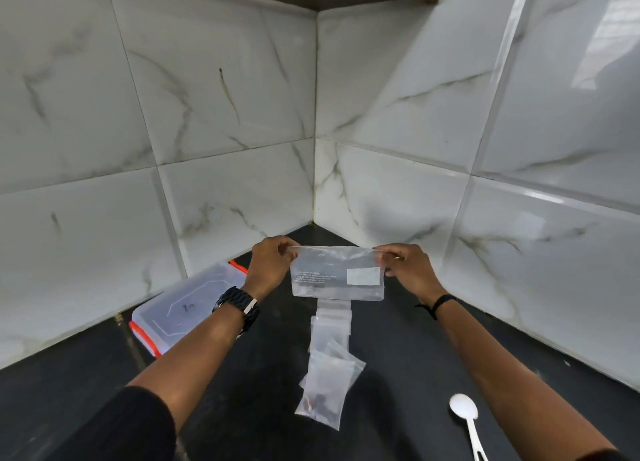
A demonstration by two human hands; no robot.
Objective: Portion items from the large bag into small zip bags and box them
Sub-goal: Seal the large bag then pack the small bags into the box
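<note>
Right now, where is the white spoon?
In the head view, the white spoon lies on the black counter at the lower right, beside the right forearm, right of the small zip bags.

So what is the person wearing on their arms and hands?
Both hands are bare, no gloves. The left wrist carries a chunky black link-strap watch; the right wrist has a thin black cord bracelet. A black sleeve is pushed up on the left arm.

Spoon [468, 422] handle cut off; large bag [337, 273] print illegible
</note>
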